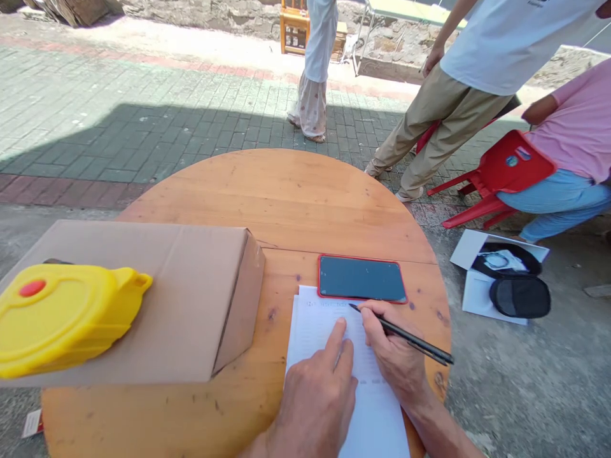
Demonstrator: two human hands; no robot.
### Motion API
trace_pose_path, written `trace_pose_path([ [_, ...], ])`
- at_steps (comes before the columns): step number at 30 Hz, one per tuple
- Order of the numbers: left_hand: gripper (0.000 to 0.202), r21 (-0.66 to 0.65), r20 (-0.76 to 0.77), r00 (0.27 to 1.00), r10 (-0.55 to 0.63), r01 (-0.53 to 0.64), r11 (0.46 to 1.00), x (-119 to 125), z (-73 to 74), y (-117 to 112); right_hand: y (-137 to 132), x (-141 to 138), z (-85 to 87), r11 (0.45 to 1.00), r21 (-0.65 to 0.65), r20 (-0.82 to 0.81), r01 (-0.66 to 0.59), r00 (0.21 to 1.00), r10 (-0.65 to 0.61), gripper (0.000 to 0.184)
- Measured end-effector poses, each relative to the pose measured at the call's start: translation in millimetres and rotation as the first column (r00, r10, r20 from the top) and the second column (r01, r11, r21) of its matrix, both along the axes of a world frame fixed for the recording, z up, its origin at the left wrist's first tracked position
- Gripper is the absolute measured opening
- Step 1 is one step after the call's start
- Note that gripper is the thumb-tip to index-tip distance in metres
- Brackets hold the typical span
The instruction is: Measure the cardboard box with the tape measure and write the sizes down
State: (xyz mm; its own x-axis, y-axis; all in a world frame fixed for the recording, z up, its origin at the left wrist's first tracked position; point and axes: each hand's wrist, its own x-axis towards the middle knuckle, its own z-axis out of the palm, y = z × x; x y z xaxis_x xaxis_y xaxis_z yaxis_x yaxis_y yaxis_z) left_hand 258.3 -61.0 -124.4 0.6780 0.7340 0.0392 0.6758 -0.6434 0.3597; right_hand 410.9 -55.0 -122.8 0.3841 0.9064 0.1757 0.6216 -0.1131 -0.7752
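White sheets of paper [370, 426] lie on the round wooden table, with faint lines of writing near the top edge. My right hand [398, 356] grips a black pen [417, 343], its tip touching or just over the top line. On the same sheet rests my left hand [317, 394], empty, the index finger stretched toward the writing and the other fingers partly bent. Just beyond the paper's top edge is a phone [363, 278] with a dark screen and a red case, close to my right fingertips.
A cardboard box [191, 254] stands on the table [286, 191] at left, a yellow plastic tape-measure-like case [62, 318] on top. Right, on the ground, an opened white box [470, 251] holds a black case [520, 296]. People stand beyond; one sits on a red chair [515, 165].
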Motion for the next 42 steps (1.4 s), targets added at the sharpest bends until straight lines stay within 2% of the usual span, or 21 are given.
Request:
trace_pose_path([
  [19, 0.041, 0.017, 0.042, 0.999, -0.002, 0.001, 1.000, -1, -2.3, -1, 0, 1, -0.8, 0.999, -0.027, -0.003, -0.031, 1.000, 0.031, 0.018],
  [23, 0.043, -0.001, 0.024, 1.000, 0.000, 0.001, 1.000, -1, -1.6, 0, -4, 4, -2.0, 0.999, -0.020, -0.098, -0.027, 0.995, 0.025, 0.017],
  [26, 0.044, -0.015, 0.000, 1.000, -0.007, 0.007, 1.000, -2, -2.0, 0, -8, 8, -2.5, 0.998, 0.039, -0.191, 0.043, 0.981, -0.035, 0.016],
  [28, 0.044, -0.032, -0.015, 1.000, -0.014, 0.013, 0.999, -2, -2.7, -1, -11, 9, -3.1, 0.995, 0.085, -0.201, 0.047, 0.979, -0.029, 0.015],
  [36, 0.043, -0.165, -0.069, 0.998, -0.006, -0.006, 0.986, 1, 2.2, 0, -6, 6, -8.7, 0.975, 0.222, -0.009, -0.027, 1.000, 0.030, 0.013],
  [39, 0.038, -0.202, -0.099, 0.995, -0.001, -0.019, 0.979, 3, 7.6, 1, -10, 8, -2.7, 0.976, 0.197, 0.090, -0.094, 0.993, 0.077, 0.020],
  [42, 0.038, -0.193, -0.124, 0.992, 0.009, -0.033, 0.981, 5, 13.2, 0, -23, 15, 3.5, 0.962, 0.141, 0.294, -0.235, 0.938, 0.186, 0.028],
])
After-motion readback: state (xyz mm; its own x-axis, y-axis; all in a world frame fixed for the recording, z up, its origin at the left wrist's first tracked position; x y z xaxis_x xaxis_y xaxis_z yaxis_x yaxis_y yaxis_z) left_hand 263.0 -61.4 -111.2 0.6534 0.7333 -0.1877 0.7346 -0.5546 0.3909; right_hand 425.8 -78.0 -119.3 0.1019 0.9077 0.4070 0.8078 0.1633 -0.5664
